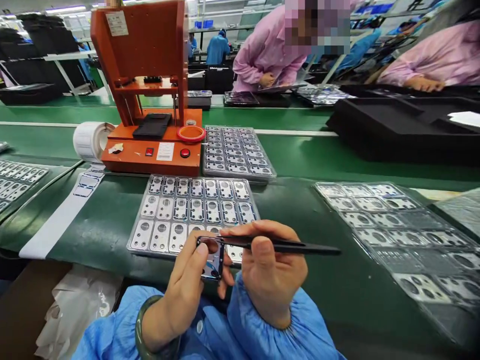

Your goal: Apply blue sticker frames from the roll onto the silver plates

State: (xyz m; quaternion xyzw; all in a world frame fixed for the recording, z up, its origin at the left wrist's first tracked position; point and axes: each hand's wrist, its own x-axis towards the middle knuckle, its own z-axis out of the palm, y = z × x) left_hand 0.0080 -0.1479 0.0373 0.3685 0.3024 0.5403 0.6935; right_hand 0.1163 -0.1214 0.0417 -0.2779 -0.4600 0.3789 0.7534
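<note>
Between the thumb and fingers of my left hand (189, 280) is a small rectangular plate (213, 260) with dark edges, a large round hole and a bluish face. Black tweezers (285, 245) are gripped in my right hand (273, 270), their tips at the upper edge of the plate. Whether the tips pinch anything is too small to tell. Right behind my hands lies a clear plastic tray (135, 239) filled with rows of similar silvery plates. To the right sits another clear tray (397, 260), some of its pockets holding plates and others without.
An orange press machine (150, 162) stands behind the near tray. Beside it are a label roll (90, 141) with its strip (56, 220) hanging forward, and a stacked tray (268, 172). A black foam case (393, 130) is at back right. A co-worker in pink (262, 45) stands across.
</note>
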